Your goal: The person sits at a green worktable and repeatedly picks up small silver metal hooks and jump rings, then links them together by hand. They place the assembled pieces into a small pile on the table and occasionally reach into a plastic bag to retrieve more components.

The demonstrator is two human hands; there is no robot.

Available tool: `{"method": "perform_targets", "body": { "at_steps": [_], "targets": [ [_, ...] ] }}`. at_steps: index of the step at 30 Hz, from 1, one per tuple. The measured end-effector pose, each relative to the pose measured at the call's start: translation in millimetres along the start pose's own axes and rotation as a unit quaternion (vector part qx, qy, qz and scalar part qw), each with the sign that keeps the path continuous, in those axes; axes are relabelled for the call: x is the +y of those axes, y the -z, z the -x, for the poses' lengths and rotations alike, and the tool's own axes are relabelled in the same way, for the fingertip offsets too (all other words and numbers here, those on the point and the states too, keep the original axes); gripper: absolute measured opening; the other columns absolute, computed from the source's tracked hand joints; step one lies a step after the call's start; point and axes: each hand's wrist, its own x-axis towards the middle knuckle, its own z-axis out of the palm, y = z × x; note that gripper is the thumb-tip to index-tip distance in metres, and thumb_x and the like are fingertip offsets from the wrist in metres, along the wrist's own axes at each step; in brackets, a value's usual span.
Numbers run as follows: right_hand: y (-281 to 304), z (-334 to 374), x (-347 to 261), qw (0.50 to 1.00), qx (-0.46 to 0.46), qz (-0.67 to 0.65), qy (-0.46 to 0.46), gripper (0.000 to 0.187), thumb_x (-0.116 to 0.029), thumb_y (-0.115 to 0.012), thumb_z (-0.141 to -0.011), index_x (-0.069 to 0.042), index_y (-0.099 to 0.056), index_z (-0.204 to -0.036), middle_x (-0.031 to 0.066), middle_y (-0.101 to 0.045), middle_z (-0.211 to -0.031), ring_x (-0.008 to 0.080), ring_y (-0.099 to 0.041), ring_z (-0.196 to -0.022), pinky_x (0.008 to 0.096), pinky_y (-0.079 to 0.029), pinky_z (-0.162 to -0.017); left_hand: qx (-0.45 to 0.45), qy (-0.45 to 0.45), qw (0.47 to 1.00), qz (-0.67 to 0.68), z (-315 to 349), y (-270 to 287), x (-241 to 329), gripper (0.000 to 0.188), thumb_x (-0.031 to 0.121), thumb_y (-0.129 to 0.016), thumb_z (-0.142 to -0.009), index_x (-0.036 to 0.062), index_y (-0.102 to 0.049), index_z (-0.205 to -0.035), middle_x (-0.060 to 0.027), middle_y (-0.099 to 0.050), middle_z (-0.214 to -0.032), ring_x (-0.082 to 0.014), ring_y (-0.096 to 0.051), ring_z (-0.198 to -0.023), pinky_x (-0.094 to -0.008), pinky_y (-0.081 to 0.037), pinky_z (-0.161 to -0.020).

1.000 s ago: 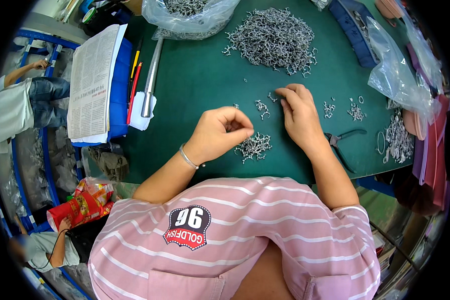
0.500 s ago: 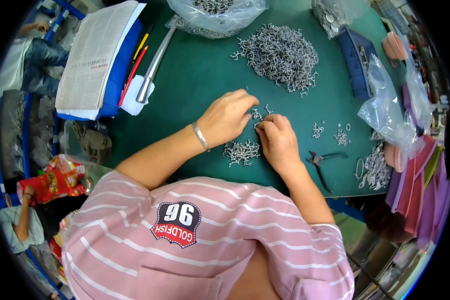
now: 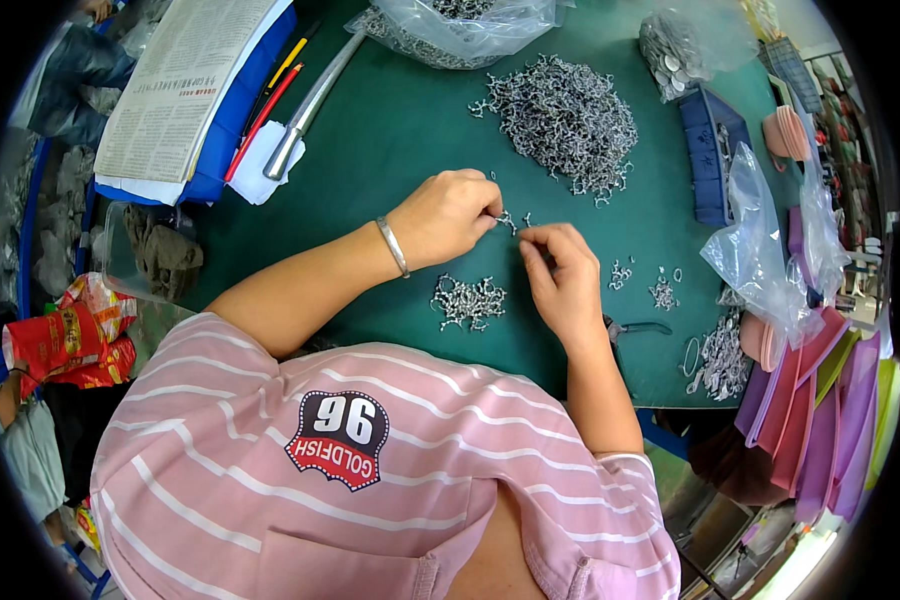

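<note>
My left hand is above the green table, wrist ringed by a silver bangle, with thumb and fingers pinched together at a small silver metal link. Just to its right is my right hand, its thumb and forefinger a little apart and nothing visible between them. Another small link lies beyond my right fingertips. Nearer my body, a small heap of silver links rests on the table. Farther off sits a large pile of similar grey metal pieces.
Pliers lie partly hidden by my right forearm. Small clusters of metal parts and a blue bin are at right. A tapered metal rod, pencils and newspaper lie left. A plastic bag of pieces stands at the back.
My right hand has drawn away from the left, and its thumb and forefinger have parted. The left hand stays pinched near the links. The whole view has shifted slightly.
</note>
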Motion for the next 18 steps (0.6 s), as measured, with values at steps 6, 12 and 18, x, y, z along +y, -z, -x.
{"method": "perform_targets", "body": {
  "at_steps": [6, 12, 18],
  "targets": [
    [-21, -22, 9, 0.989, 0.024, 0.118, 0.087, 0.014, -0.002, -0.067, -0.078, -0.002, -0.067, -0.093, 0.0125, -0.059, -0.087, 0.0315, -0.057, -0.083, 0.0406, -0.048, -0.072, 0.024, 0.155, 0.974, 0.163, 5, 8, 4, 0.015, 0.003, -0.07, -0.081, -0.0025, -0.066, -0.095, -0.0096, -0.066, -0.086, -0.0148, -0.066, -0.076, -0.0262, -0.054, -0.069],
    [-19, -23, 13, 0.993, 0.005, 0.098, 0.066, 0.013, 0.0, -0.069, -0.077, -0.001, -0.066, -0.09, 0.0119, -0.06, -0.087, 0.0281, -0.059, -0.081, 0.0365, -0.049, -0.072, 0.028, 0.25, 0.852, 0.459, 7, 11, -1, 0.017, 0.004, -0.067, -0.087, -0.0044, -0.065, -0.101, -0.0113, -0.069, -0.091, -0.0173, -0.069, -0.081, -0.0273, -0.057, -0.073],
    [-10, -20, 10, 0.992, 0.04, -0.107, -0.061, 0.012, 0.002, -0.064, -0.082, 0.001, -0.066, -0.094, 0.0114, -0.062, -0.087, 0.0174, -0.061, -0.074, 0.0276, -0.049, -0.067, 0.007, 0.26, 0.776, 0.575, 11, 10, -5, 0.016, 0.003, -0.066, -0.087, -0.0034, -0.064, -0.102, -0.0129, -0.069, -0.092, -0.0197, -0.069, -0.082, -0.0307, -0.058, -0.074]
  ]
}}
